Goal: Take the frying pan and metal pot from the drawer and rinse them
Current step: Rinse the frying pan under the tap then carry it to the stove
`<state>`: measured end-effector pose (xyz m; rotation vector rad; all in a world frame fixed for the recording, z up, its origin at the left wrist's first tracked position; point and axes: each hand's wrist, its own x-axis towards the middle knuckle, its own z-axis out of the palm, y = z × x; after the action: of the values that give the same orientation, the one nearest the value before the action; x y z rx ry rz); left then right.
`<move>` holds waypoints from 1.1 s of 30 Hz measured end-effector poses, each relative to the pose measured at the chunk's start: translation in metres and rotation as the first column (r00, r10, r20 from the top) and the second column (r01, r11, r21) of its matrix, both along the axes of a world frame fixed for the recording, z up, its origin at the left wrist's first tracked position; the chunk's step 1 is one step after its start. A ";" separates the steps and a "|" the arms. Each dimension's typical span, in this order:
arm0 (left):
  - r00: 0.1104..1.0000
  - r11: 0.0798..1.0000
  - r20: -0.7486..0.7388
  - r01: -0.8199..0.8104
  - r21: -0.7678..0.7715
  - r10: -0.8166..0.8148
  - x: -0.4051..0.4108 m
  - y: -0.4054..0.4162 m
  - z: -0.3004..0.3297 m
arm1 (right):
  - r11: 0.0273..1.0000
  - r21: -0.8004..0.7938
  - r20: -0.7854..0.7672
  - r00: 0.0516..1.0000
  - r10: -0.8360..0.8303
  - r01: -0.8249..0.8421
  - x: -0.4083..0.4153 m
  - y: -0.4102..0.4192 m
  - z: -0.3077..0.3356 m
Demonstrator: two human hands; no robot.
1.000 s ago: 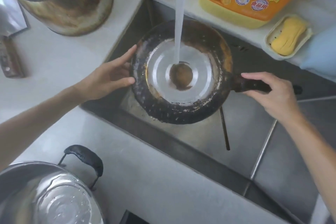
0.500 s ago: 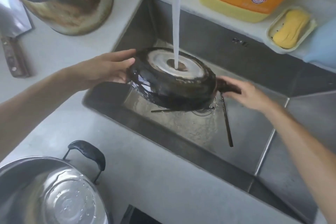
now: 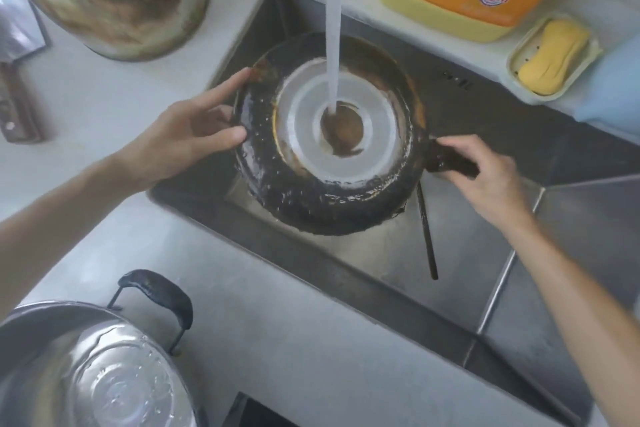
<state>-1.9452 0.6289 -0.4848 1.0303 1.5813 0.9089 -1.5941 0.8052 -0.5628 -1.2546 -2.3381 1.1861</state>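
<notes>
So I've got the sink [image 3: 519, 288] under me, sunk into the counter [image 3: 104, 107] with its left edge running along it, and the frying pan [image 3: 311, 204] is hanging over the basin near the back-left corner, not resting on anything as far as I can tell. It's flipped bottom-up, so the tap stream [image 3: 332, 28] lands right on the middle of the base and spreads out in a ring.

The bit that matters for whatever I do next: the pan's long axis runs left to right across the sink, body on the left, handle [image 3: 453, 163] sticking out toward the right edge. My right hand [image 3: 485, 180] is curled round that handle close to where it meets the pan, so that's the real grip and the whole weight sits to the left of it. My left hand [image 3: 187, 139] is on the opposite rim with fingers straight, just steadying, thumb against the side wall. Tilting or flipping looks like it'd pivot along that handle line, I reckon.

The metal pot [image 3: 69, 374] is on the counter at the near-left corner, well apart from the pan, with water in it, looks like. A thin dark stick [image 3: 427, 236] lies on the sink floor below the handle.
</notes>
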 end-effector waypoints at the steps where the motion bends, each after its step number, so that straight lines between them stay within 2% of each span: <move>1: 1.000 1.000 -0.027 0.017 0.002 -0.017 0.004 0.003 0.007 | 0.998 -0.068 -0.015 1.000 0.010 -0.011 0.001 -0.008 -0.011; 4: 0.976 0.997 -0.218 -0.002 -0.082 -0.016 0.013 0.016 0.016 | 0.967 -0.249 -0.004 0.998 0.057 -0.056 0.001 -0.028 -0.034; 6: 0.963 0.987 -0.270 -0.041 -0.155 -0.002 0.014 0.027 0.011 | 0.953 -0.298 0.014 0.998 0.064 -0.057 -0.001 -0.037 -0.044; 9: 0.967 0.956 -0.253 -0.086 -0.279 0.013 0.010 0.038 -0.005 | 0.966 -0.257 0.011 0.999 0.036 -0.032 0.003 -0.044 -0.043; 12: 0.966 0.922 -0.260 -0.097 -0.376 -0.004 0.008 0.041 -0.023 | 0.986 -0.165 0.130 0.991 0.040 -0.018 0.013 -0.031 -0.038; 15: 0.955 0.913 -0.290 -0.065 -0.402 -0.060 0.012 0.043 -0.038 | 0.988 -0.121 0.260 0.958 0.120 -0.091 0.023 -0.009 -0.028; 18: 0.942 0.920 -0.297 0.027 -0.391 -0.154 0.012 0.038 -0.057 | 0.972 -0.189 0.286 0.939 0.189 -0.138 0.022 0.012 -0.021; 19: 0.923 0.921 -0.330 0.063 -0.384 -0.201 0.009 0.037 -0.065 | 0.965 -0.218 0.290 0.934 0.209 -0.148 0.021 0.017 -0.020; 21: 0.817 0.881 -0.449 0.142 -0.451 -0.362 0.001 0.041 -0.083 | 0.947 -0.275 0.314 0.916 0.252 -0.166 0.017 0.024 -0.020; 23: 0.737 0.838 -0.506 0.150 -0.525 -0.449 -0.001 0.044 -0.096 | 0.920 -0.351 0.325 0.899 0.295 -0.175 0.013 0.027 -0.022; 25: 0.757 0.836 -0.500 0.111 -0.537 -0.421 0.004 0.048 -0.103 | 0.884 -0.441 0.323 0.892 0.317 -0.154 0.010 0.025 -0.030; 28: 0.846 0.824 -0.432 0.015 -0.566 -0.312 0.008 0.055 -0.112 | 0.856 -0.502 0.326 0.890 0.318 -0.123 0.005 0.017 -0.047; 30: 0.872 0.794 -0.379 0.017 -0.608 -0.309 0.006 0.055 -0.119 | 0.885 -0.451 0.317 0.907 0.278 -0.114 0.006 0.013 -0.063; 33: 0.896 0.782 -0.333 0.025 -0.622 -0.294 0.003 0.052 -0.132 | 0.941 -0.293 0.407 0.868 0.285 -0.172 0.003 0.004 -0.070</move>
<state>-1.9419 0.6813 -0.6168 0.8959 1.9181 0.0108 -1.5907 0.8092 -0.6332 -1.4949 -2.8059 1.4298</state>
